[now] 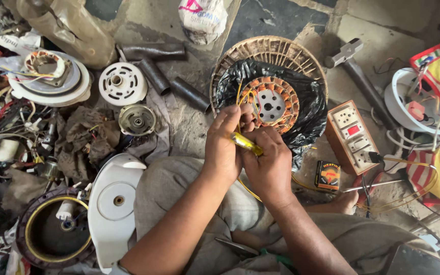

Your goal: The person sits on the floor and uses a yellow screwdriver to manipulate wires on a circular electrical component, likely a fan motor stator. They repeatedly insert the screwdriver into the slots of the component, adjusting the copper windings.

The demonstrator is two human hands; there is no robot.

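Note:
My left hand [223, 147] and my right hand [270, 165] meet in the middle of the head view, fingers closed together around a small yellow tube-like piece [246, 143] with thin yellow wires [248, 189] trailing from it. Just beyond the fingertips lies a round motor stator [277, 99] with orange copper windings and a pale metal core. It rests on black plastic sheeting [309, 109] laid over a round woven basket [273, 51]. Yellow wires run from the stator to my hands.
A switch-and-socket board [355, 136] and a small box [327, 175] lie to the right. A hammer [355, 63] lies beyond. White fan housings [123, 83] [112, 201], metal tubes [189, 93], another stator [47, 63] and tangled wires crowd the left. My knees fill the bottom.

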